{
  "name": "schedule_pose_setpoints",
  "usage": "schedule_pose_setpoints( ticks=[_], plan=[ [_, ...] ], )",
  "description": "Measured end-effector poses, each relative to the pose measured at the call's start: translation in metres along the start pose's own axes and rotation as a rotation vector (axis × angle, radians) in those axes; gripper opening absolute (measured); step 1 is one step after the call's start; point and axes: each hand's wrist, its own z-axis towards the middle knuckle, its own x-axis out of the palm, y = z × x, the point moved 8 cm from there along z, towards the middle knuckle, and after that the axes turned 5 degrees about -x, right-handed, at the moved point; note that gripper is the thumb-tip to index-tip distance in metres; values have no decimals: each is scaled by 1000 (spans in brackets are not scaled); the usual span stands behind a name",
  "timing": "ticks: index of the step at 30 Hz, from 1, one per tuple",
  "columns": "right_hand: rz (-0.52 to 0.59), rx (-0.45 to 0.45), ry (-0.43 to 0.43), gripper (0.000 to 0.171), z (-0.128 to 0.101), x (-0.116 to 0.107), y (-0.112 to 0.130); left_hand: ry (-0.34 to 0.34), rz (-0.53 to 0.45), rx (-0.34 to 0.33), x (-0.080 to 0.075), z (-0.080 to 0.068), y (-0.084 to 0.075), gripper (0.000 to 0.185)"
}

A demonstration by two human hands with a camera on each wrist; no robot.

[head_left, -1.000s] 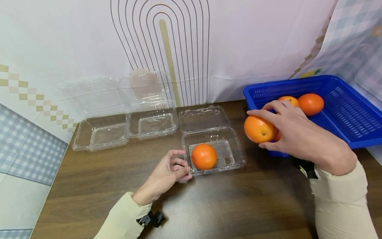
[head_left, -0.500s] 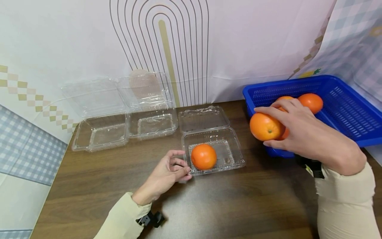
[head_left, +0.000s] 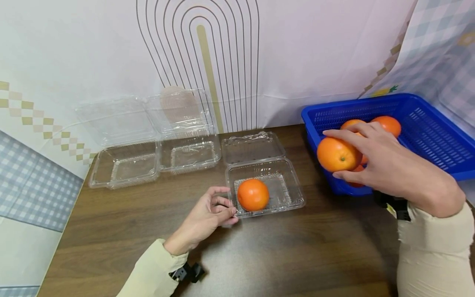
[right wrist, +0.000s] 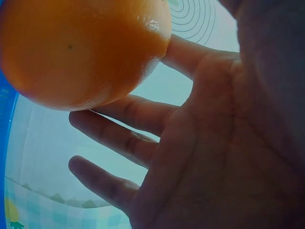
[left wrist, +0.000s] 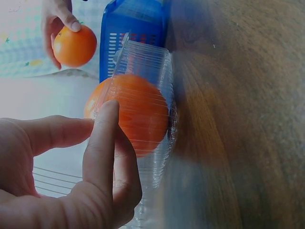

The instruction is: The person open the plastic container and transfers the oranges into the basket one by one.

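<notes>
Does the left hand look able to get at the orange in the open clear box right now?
Probably yes. The left hand rests at the clear box rim, the lid lies open, and nothing covers the orange.

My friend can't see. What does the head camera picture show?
A right hand holds an orange beside a blue basket of oranges. The left hand pinches the corner of a clear box holding one orange.

Even bright head view, edges bowed by a wide lens, soft shadows on the table (head_left: 259,255); wrist views bluish, backlit, blurred close up.
</notes>
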Motion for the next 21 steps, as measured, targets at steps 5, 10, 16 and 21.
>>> schedule_pose_setpoints(
  ticks=[5, 10, 16, 21],
  plan=[
    [-8, 19, 13, 81, -3, 0, -5, -1, 1, -1, 1, 0, 0, 62],
    [-9, 56, 50, 81, -4, 1, -10, -3, 4, -3, 1, -1, -1, 62],
    [-23, 85, 63, 81, -7, 0, -15, -3, 5, -3, 0, -1, -1, 61],
    [-18, 115, 67, 79, -9, -1, -20, -4, 2, -1, 0, -1, -1, 61]
  ],
)
